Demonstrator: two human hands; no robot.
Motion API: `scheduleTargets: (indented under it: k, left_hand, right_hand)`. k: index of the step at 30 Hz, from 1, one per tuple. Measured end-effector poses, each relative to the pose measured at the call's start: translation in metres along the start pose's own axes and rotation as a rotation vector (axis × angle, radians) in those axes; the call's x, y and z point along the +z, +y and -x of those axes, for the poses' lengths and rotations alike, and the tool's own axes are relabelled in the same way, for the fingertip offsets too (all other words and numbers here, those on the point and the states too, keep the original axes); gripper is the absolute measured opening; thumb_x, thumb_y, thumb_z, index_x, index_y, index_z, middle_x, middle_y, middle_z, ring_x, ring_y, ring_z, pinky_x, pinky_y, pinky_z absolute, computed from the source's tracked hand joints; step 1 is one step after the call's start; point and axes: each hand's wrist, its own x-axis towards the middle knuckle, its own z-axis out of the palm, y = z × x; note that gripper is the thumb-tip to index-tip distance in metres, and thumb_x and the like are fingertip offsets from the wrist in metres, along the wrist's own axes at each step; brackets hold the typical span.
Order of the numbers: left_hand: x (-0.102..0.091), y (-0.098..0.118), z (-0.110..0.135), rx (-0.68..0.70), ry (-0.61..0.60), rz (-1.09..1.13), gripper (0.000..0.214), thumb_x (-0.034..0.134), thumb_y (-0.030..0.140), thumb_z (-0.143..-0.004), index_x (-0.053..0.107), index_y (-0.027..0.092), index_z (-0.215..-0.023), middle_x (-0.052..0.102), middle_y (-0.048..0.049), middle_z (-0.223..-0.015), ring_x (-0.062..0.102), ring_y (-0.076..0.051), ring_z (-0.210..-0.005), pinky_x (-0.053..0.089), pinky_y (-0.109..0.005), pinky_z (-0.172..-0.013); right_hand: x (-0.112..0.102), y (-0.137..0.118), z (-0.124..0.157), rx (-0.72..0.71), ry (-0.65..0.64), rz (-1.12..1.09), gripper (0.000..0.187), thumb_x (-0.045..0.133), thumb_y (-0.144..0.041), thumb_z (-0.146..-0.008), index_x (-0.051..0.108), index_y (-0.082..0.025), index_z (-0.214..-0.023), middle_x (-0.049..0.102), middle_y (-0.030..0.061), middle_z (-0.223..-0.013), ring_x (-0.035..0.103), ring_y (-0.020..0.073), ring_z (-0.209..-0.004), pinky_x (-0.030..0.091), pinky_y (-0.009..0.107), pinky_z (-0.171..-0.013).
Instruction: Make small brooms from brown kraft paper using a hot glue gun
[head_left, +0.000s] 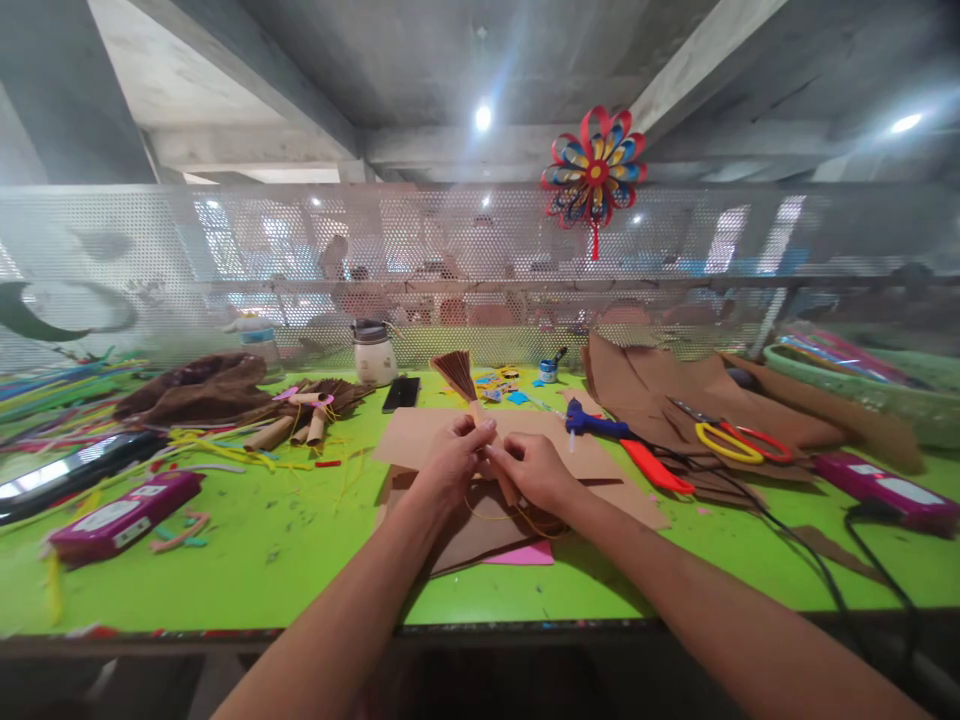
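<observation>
A small brown paper broom (455, 374), with a pleated fan head and a rolled handle, leans up and to the left between my hands. My left hand (459, 452) is closed around its neck, fingers pinched. My right hand (534, 468) is closed too, its fingertips pressed against the handle just beside the left ones. A thin yellowish string (491, 516) loops below the hands near the handle's lower end. Beneath lie brown paper sheets (401, 437) and a pink paper piece (529, 553). The exact grip on the string is hidden by my fingers.
To the right are a blue glue gun (596, 422), a red-handled cutter (657, 468), scissors (731, 443), brown paper (675, 385) and a purple box (885, 490) with black cable. Left are paper rolls (270, 433), a phone (401, 394) and another purple box (124, 515). A perforated screen (465, 240) stands behind.
</observation>
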Motion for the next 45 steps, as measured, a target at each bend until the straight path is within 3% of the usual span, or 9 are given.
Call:
scheduleTargets:
  k: [14,28,40,45]
  left_hand:
    - [-0.002,-0.004,0.0,-0.006,0.032,-0.007,0.032,0.083,0.029,-0.06,0.055,0.014,-0.067,0.051,0.0046,-0.055,0.046,-0.006,-0.046,0.035,-0.018,-0.045]
    - [-0.003,-0.007,0.0,-0.027,0.04,0.021,0.036,0.083,0.031,-0.057,0.054,0.015,-0.071,0.051,0.0052,-0.056,0.046,-0.006,-0.045,0.035,-0.019,-0.044]
    - [-0.005,-0.006,0.003,-0.07,0.09,0.021,0.036,0.084,0.031,-0.054,0.055,0.013,-0.067,0.05,0.0055,-0.052,0.042,-0.003,-0.04,0.031,-0.016,-0.039]
    - [0.002,-0.007,0.01,-0.093,0.08,0.03,0.037,0.084,0.033,-0.054,0.06,0.011,-0.073,0.057,0.0014,-0.057,0.047,-0.005,-0.043,0.033,-0.016,-0.041]
  right_hand:
    - [-0.001,0.001,0.003,-0.009,0.0,0.044,0.051,0.05,-0.054,-0.082,0.038,-0.02,-0.047,0.034,-0.0053,-0.045,0.032,0.0094,-0.048,0.023,0.025,-0.045]
    - [0.002,0.002,0.007,0.042,-0.064,-0.025,0.05,0.047,-0.058,-0.084,0.042,-0.02,-0.052,0.039,-0.0046,-0.048,0.036,0.0108,-0.049,0.029,0.024,-0.047]
    - [0.009,0.008,0.01,0.076,-0.043,-0.031,0.051,0.048,-0.059,-0.083,0.036,-0.021,-0.051,0.033,-0.0055,-0.049,0.034,0.0107,-0.049,0.027,0.024,-0.046]
    - [0.007,0.007,0.012,0.085,-0.029,-0.051,0.046,0.05,-0.056,-0.084,0.053,-0.017,-0.059,0.051,-0.0005,-0.055,0.046,0.0139,-0.056,0.035,0.025,-0.052]
